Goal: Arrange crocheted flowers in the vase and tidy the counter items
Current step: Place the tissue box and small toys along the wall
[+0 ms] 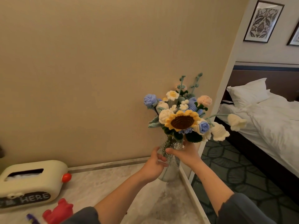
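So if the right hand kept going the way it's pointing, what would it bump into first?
The right hand already grips the clear textured glass vase at its neck, so the vase itself; beyond it, probably the left hand on the other side, though depth is hard to judge.

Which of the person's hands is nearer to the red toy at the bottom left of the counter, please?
Left. The left hand grips the vase on the side facing the red toy; the right hand holds the neck farther away.
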Motion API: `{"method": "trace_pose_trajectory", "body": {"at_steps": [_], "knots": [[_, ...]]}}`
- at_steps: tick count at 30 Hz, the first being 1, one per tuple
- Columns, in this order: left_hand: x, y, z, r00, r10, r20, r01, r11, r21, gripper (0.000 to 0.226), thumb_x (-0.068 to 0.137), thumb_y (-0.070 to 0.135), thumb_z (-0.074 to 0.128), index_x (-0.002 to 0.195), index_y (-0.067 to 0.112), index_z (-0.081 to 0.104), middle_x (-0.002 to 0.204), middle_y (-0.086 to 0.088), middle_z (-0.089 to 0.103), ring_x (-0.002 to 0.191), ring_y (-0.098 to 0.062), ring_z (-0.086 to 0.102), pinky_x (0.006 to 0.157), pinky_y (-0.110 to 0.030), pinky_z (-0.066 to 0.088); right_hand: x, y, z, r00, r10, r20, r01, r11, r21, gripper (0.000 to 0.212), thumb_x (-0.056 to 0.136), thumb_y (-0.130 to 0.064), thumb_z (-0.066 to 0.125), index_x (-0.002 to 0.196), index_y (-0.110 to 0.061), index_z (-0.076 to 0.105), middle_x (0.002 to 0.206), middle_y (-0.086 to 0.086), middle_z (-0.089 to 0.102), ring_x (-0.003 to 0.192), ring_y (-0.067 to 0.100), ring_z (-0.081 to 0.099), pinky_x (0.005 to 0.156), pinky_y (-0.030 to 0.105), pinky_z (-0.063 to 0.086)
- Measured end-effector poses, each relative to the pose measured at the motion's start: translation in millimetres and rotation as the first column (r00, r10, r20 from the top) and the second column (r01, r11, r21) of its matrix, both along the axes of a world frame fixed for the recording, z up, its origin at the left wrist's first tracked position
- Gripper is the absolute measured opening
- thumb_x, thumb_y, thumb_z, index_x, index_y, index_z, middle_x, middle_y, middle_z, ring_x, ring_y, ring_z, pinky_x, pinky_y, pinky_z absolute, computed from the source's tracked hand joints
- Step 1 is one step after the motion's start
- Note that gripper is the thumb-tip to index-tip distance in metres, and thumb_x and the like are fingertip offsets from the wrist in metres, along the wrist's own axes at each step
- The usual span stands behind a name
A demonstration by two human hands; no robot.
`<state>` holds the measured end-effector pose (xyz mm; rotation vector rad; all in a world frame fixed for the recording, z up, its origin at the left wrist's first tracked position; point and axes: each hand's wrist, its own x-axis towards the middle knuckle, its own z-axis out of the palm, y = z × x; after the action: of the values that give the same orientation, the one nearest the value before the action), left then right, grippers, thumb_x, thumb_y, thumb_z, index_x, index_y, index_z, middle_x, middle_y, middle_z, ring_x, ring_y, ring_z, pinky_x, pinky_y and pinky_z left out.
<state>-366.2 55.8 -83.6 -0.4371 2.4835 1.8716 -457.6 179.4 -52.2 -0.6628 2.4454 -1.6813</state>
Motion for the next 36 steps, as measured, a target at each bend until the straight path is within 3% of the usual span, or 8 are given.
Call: {"method": "trace_pose_trajectory", "body": {"at_steps": [3, 9, 13, 17, 20, 26, 33, 36], "knots": [[3, 0, -4, 1.000, -0.016, 0.025, 0.015, 1.000, 0.021, 0.080, 0.092, -0.004, 0.046, 0.153, 0.020, 0.000, 0.113, -0.004, 0.049, 0.118, -0.022, 0.055, 0.086, -0.023, 0.043, 1, 1, -2, 1.000, -0.002, -0.014, 0.002, 1.000, 0.019, 0.069, 0.067, -0.022, 0.089, 0.121, -0.028, 0.045, 0.119, -0.009, 0.054, 0.117, 0.010, 0.050, 0.092, 0.024, 0.039], [22, -3, 0, 0.999, 0.035, 0.018, -0.036, 0.999, 0.036, 0.075, 0.094, 0.004, 0.048, 0.152, 0.019, 0.004, 0.129, -0.002, 0.048, 0.113, -0.014, 0.054, 0.073, -0.015, 0.045, 22, -1, -19, 0.998, -0.061, 0.008, 0.061, 0.998, 0.000, 0.107, 0.064, -0.022, 0.090, 0.148, -0.026, 0.023, 0.143, -0.005, 0.040, 0.133, 0.014, 0.038, 0.106, 0.034, 0.037], [42, -14, 8, 0.980, 0.195, -0.031, -0.192, 0.978, 0.077, 0.067, 0.094, 0.004, 0.052, 0.150, 0.016, 0.020, 0.117, 0.000, 0.053, 0.104, -0.015, 0.054, 0.079, -0.024, 0.045, 55, -3, -26, 0.982, -0.185, -0.028, 0.182, 0.979, -0.096, 0.091, 0.072, -0.018, 0.084, 0.146, -0.020, 0.030, 0.128, -0.009, 0.042, 0.119, 0.011, 0.044, 0.096, 0.030, 0.040], [71, -27, 19, 0.945, 0.324, -0.055, -0.312, 0.937, 0.155, 0.055, 0.091, -0.001, 0.053, 0.142, 0.011, 0.037, 0.104, 0.001, 0.053, 0.098, -0.017, 0.054, 0.081, -0.026, 0.043, 88, -15, -30, 0.963, -0.269, -0.021, 0.263, 0.953, -0.152, 0.070, 0.083, -0.011, 0.072, 0.143, -0.017, 0.037, 0.143, 0.006, 0.040, 0.130, 0.020, 0.043, 0.105, 0.037, 0.041], [100, -41, 20, 0.916, 0.387, -0.102, -0.367, 0.914, 0.172, 0.048, 0.089, -0.004, 0.050, 0.135, 0.012, 0.045, 0.105, -0.001, 0.057, 0.098, -0.021, 0.057, 0.079, -0.029, 0.045, 112, -32, -30, 0.980, -0.197, -0.029, 0.191, 0.971, -0.140, 0.063, 0.086, -0.010, 0.066, 0.141, -0.023, 0.038, 0.142, 0.000, 0.040, 0.130, 0.017, 0.041, 0.108, 0.039, 0.040], [170, -87, 7, 0.843, 0.509, -0.173, -0.494, 0.861, 0.122, 0.037, 0.090, -0.002, 0.053, 0.117, 0.023, 0.053, 0.103, 0.002, 0.063, 0.094, -0.014, 0.061, 0.079, -0.026, 0.048, 157, -91, -40, 0.999, 0.029, 0.039, -0.025, 0.995, -0.094, 0.054, 0.086, -0.005, 0.064, 0.135, -0.019, 0.045, 0.135, 0.000, 0.048, 0.122, 0.015, 0.048, 0.093, 0.028, 0.041], [253, -162, 8, 0.752, 0.641, -0.153, -0.643, 0.765, 0.040, 0.035, 0.094, 0.004, 0.048, 0.123, 0.022, 0.053, 0.105, 0.007, 0.062, 0.091, -0.006, 0.059, 0.065, -0.011, 0.048, 225, -187, -39, 0.956, 0.275, 0.102, -0.272, 0.962, -0.037, 0.050, 0.084, -0.009, 0.066, 0.129, -0.022, 0.049, 0.130, -0.003, 0.051, 0.118, 0.012, 0.049, 0.095, 0.029, 0.044], [281, -197, 6, 0.734, 0.663, -0.143, -0.668, 0.744, 0.024, 0.036, 0.094, 0.002, 0.048, 0.126, 0.017, 0.054, 0.108, 0.004, 0.061, 0.093, -0.004, 0.057, 0.068, -0.009, 0.045, 251, -224, -37, 0.939, 0.324, 0.115, -0.327, 0.945, 0.002, 0.049, 0.086, -0.014, 0.067, 0.131, -0.022, 0.049, 0.129, -0.005, 0.049, 0.112, 0.008, 0.048, 0.088, 0.022, 0.045]]}}
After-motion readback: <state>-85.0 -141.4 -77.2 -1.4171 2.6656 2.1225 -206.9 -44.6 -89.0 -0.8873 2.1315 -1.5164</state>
